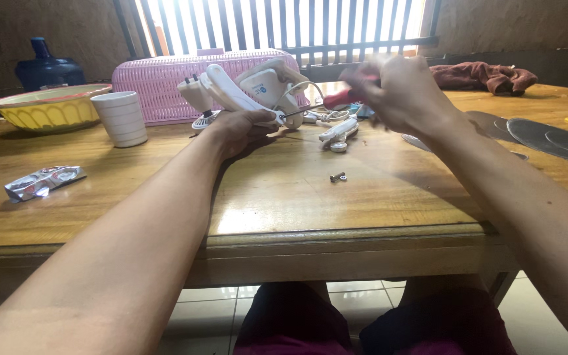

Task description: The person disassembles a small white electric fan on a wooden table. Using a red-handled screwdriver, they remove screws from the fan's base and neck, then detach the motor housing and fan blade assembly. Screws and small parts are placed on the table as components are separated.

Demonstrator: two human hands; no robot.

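Nearest the camera, the person's two forearms reach out over the front edge of a wooden table (363, 217), with dark red trousers showing below it. A small loose screw (338, 177) lies on the bare wood between the arms, and a crumpled silver foil wrapper (43, 181) sits well off to the left. Farther in, the left hand (241, 128) curls its fingers around the lower part of a white plastic appliance housing (251, 92), pinning it against the tabletop near the middle of the table. The right hand (396, 89) is raised beside it, fingers closed around the red handle of a screwdriver (343, 98), whose thin metal shaft points left to the housing, next to the left hand's fingertips. A small white plastic part (338, 133) lies just beside the housing on its right. To the left stand a ribbed white cup (121, 118) and a yellow bowl (47, 105); a pink woven basket (159, 79) sits behind the housing. At the right are grey metal discs (550, 138), and beyond them a brown cloth (484, 75) near the barred window.
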